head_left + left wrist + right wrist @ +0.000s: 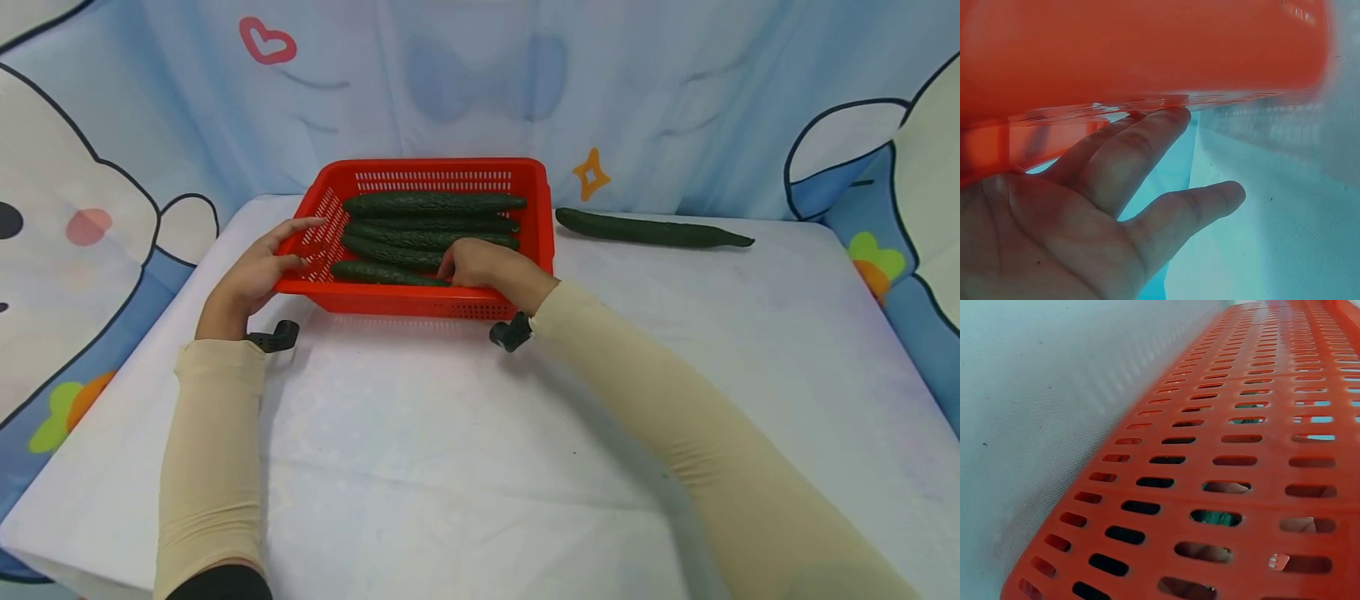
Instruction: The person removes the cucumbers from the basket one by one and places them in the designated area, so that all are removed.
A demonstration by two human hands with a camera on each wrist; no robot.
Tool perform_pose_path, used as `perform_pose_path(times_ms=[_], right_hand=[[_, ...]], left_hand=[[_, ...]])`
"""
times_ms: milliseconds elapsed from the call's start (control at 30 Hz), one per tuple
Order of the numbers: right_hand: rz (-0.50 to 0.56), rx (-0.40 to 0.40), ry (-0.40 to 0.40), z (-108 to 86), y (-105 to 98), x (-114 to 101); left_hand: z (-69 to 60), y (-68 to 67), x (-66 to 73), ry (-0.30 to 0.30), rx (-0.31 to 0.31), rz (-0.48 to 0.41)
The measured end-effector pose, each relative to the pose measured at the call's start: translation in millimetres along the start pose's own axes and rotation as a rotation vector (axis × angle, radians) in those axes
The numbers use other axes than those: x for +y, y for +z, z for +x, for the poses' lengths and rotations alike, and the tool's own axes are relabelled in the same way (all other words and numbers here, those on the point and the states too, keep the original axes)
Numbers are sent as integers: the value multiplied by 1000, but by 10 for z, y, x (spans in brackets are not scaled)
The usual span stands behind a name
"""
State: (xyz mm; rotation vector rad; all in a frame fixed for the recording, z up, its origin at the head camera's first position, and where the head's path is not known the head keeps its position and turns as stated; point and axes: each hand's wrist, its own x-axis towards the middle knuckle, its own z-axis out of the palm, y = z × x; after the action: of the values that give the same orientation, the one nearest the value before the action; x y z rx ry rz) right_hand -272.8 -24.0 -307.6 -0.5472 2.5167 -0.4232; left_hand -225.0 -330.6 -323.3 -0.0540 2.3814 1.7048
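A red plastic basket [397,301] with slotted walls holds several dark green cucumbers [435,203], laid side by side lengthwise. At its left end my left hand [258,265] holds the rim. The left wrist view shows fingers [1138,147] of that hand reaching up against the basket's slotted surface. My right hand [487,268] reaches over the front rim into the basket, its curled fingers gripping the right end of the nearest cucumber [382,272]. From the right wrist, the slotted wall [1229,460] hides most of that hand; bits of skin and green show through the slots.
One more cucumber [652,230] lies on the white-covered table [450,467], to the right of the basket near the back edge. Behind the table hangs a blue cartoon-print curtain [480,83]. Dark wrist cameras [512,332] sit on both wrists, close to the basket's front.
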Motion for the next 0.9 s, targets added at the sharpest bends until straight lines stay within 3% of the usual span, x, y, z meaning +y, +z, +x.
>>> perform_pose_path(times_ms=[333, 567, 900], right_hand=[[-98, -7, -16, 33, -16, 18], [-107, -44, -5, 43, -22, 17], [-80, 36, -30, -5, 1, 21]], left_hand=[[-29, 4, 33, -2, 4, 9], [-36, 21, -1, 6, 9, -7], [-45, 27, 19, 1, 11, 0]])
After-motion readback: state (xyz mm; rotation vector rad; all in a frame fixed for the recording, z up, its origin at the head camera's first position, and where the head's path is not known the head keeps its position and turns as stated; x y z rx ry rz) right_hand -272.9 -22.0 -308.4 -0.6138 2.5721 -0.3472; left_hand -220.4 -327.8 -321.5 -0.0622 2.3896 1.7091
